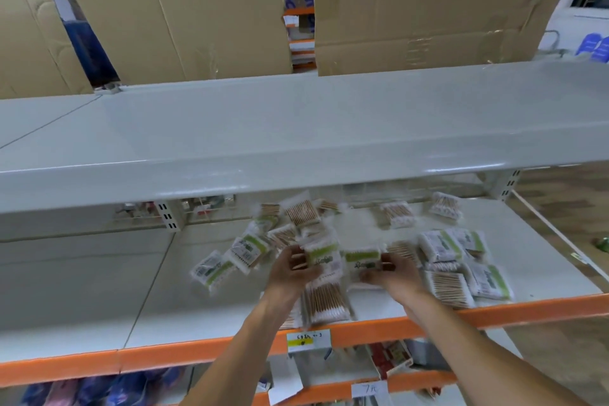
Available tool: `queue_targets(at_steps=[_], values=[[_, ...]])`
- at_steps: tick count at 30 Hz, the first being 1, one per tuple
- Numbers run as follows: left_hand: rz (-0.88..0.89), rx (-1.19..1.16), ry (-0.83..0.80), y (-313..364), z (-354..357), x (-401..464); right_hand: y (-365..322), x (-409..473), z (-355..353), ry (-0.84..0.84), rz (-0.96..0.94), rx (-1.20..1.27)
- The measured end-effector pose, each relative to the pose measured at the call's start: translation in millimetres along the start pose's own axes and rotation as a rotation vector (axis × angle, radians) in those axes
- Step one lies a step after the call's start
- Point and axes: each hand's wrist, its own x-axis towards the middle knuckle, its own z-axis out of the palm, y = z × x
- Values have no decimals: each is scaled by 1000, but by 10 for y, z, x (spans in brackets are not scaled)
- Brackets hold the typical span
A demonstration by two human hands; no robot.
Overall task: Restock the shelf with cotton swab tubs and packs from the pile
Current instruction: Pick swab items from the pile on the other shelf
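Both hands reach into the pile on the shelf (pixel 412 321), just behind its orange front edge. The left hand (pixel 296 269) grips one green-labelled pack (pixel 321 255), the right hand (pixel 393 270) grips its neighbour (pixel 362 259). The two packs touch side by side, long axes pointing away from the person.
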Motion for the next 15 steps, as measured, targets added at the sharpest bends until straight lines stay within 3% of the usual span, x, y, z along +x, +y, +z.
queue_targets(at_steps=[15], values=[[75,86,226,255,-486,-131,-477,-152,299,-173,-134,-34]])
